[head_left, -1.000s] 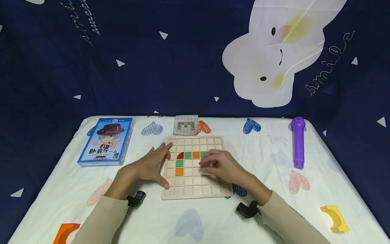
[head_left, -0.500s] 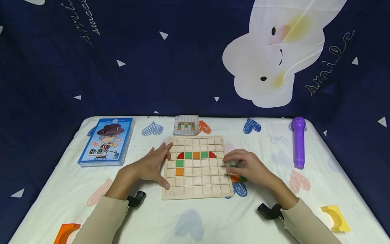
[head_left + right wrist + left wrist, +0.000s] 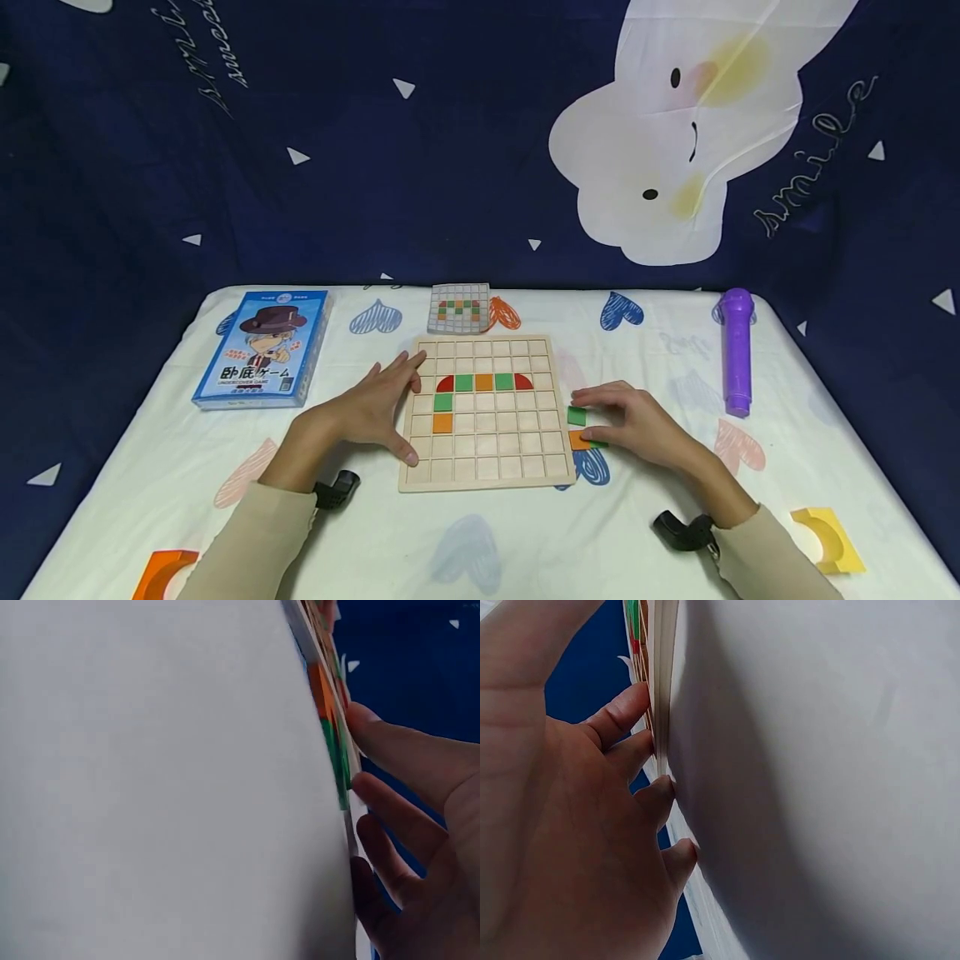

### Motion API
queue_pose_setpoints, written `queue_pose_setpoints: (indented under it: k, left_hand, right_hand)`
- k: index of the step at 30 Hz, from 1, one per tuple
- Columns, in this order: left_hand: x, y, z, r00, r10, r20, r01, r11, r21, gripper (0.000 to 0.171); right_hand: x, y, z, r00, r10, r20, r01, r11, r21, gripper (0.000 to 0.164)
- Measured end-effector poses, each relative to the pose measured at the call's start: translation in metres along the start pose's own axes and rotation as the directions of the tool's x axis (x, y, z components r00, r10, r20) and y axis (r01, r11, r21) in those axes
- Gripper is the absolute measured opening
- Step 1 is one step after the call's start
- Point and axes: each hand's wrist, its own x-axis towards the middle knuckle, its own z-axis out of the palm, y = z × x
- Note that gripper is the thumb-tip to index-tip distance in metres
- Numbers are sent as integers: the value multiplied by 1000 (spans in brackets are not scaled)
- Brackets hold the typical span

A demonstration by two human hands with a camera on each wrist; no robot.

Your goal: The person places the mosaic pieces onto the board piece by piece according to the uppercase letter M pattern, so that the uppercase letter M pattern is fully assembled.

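Note:
A wooden grid board (image 3: 486, 468) lies mid-table. Its upper row holds a red quarter-round tile (image 3: 446, 383), a green, an orange and a green tile, then another red quarter-round tile (image 3: 522, 382). Below the left one sit a green tile (image 3: 443, 402) and an orange tile (image 3: 442, 423). My left hand (image 3: 358, 413) is spread, with fingertips and thumb resting on the board's left edge. Right of the board, my right hand (image 3: 641, 425) holds thumb and index finger apart over loose tiles: a green tile (image 3: 577, 416), an orange tile (image 3: 577, 442) and a green tile partly hidden by the hand.
Behind the board lies a pattern card (image 3: 459, 308) showing a similar coloured layout. A blue game box (image 3: 262, 350) stands at the left. To the right is a purple microphone-shaped object (image 3: 736, 354). Orange (image 3: 159, 573) and yellow (image 3: 831, 540) arched blocks lie near the front corners.
A red quarter-round tile now sits at the right end of the board's upper row. My right hand has moved from the board rightward to the loose tiles. The left hand stays still.

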Motion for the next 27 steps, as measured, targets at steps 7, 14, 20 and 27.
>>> queue_pose_setpoints:
  k: [7,14,20,27]
  left_hand:
    - [0,0,1,1000,-3,2,3,1000,-8,151]
    - [0,1,1,1000,-10,-2,10,1000,-8,152]
    - [1,0,1,1000,-11,-2,11,1000,-7,152]
    - [-1,1,1,1000,5,-5,-5,1000,-1,150]
  right_hand:
    - [1,2,4,1000,18,22,-18,1000,0,37]
    - [7,-1,2,998,20,59,-20,1000,14,37]
    - [7,-3,2,997,44,64,-44,999,5,35]
    - [8,-3,1,996,40,74,-41,999,19,27]
